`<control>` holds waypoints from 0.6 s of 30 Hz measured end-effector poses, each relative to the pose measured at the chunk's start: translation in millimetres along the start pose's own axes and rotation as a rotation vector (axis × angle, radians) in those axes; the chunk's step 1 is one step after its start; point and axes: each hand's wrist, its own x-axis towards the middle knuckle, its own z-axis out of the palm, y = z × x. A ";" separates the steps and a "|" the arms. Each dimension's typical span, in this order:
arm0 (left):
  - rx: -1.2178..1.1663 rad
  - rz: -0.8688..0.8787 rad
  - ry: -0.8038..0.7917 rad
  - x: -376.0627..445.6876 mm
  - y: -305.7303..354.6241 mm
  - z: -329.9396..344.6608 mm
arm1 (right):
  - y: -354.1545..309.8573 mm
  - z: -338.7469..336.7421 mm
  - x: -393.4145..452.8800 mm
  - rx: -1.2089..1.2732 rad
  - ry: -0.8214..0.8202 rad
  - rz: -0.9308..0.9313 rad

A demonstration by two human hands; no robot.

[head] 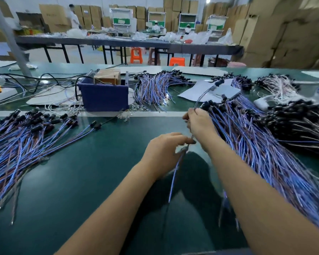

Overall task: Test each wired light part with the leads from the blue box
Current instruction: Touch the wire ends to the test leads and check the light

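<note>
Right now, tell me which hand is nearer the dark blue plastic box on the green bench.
Left, narrowly. The left hand pinches a wire below and right of the dark blue plastic box; the right hand grips a wired part farther right, beside the right-hand bundle.

Left hand [162, 153]: your fingertips and the wire ends [182, 150] they pinch smear into motion blur; you cannot tell how the wires meet.
Right hand [199, 124]: seen from the back, so the fingers' grip on the raised wired part [206, 92] is hidden.
Right pile [265, 144]: cut off by the right edge, and your forearm covers its near side.
Left pile [17, 140]: runs past the left edge.
Blue box [104, 96]: its contents are too unclear to identify.
Far workers [156, 27]: too small and blurred.
</note>
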 end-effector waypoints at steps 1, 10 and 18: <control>-0.046 0.000 -0.016 4.9 11.9 9.6 | 0.6 -19.1 4.0 -0.116 0.024 -0.016; -0.092 0.079 -0.335 10.3 45.9 63.1 | 30.9 -116.6 1.3 -0.706 0.224 0.146; 0.001 -0.285 -0.098 -0.8 -11.0 15.9 | 7.9 -34.2 -14.5 -0.796 0.263 -0.141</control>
